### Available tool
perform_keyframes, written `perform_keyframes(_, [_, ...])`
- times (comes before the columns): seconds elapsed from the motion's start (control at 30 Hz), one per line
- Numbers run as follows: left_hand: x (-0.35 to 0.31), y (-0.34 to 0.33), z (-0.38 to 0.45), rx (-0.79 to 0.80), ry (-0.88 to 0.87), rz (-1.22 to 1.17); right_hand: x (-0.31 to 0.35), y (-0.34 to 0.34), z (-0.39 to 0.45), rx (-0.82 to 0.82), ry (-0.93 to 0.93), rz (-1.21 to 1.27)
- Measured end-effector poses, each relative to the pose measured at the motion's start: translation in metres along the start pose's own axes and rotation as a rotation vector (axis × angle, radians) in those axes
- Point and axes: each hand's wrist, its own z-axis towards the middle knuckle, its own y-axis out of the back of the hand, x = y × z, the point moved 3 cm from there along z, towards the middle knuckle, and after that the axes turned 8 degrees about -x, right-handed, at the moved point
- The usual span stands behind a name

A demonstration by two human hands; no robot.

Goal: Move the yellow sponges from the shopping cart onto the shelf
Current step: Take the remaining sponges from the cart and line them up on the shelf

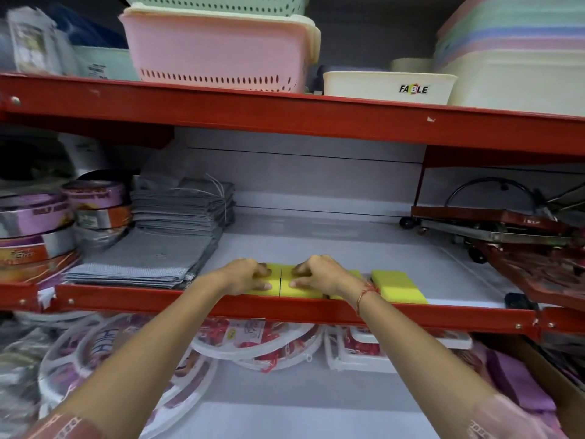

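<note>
Yellow sponges lie in a row along the front edge of the middle shelf [316,242]. My left hand [245,275] grips the leftmost yellow sponge [267,291], fingers on top and thumb at its front. My right hand [318,274] grips the sponge beside it [300,291] the same way; the two sponges touch. Another sponge [397,285] lies free to the right, and a further one is mostly hidden behind my right wrist. The shopping cart is out of view.
Stacked grey cloths [152,258] lie left of the sponges, with foil-wrapped rolls [34,236] beyond them. Red metal racks [512,229] fill the shelf's right end. Plastic baskets [218,49] sit on the upper shelf. The red front rail [285,308] runs below my hands.
</note>
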Motion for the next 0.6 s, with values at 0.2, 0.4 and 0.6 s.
perform_keyframes(0.2, [-0.002,0.005,-0.005,-0.030,-0.013,-0.004,0.002,0.001,-0.007,-0.015,0.053,0.024])
perform_keyframes(0.4, [-0.004,0.008,-0.014,-0.035,-0.031,0.002,0.006,0.003,-0.013,-0.025,0.080,0.040])
perform_keyframes(0.6, [-0.004,0.008,-0.017,-0.038,-0.044,0.004,0.006,0.002,-0.018,-0.041,0.092,0.047])
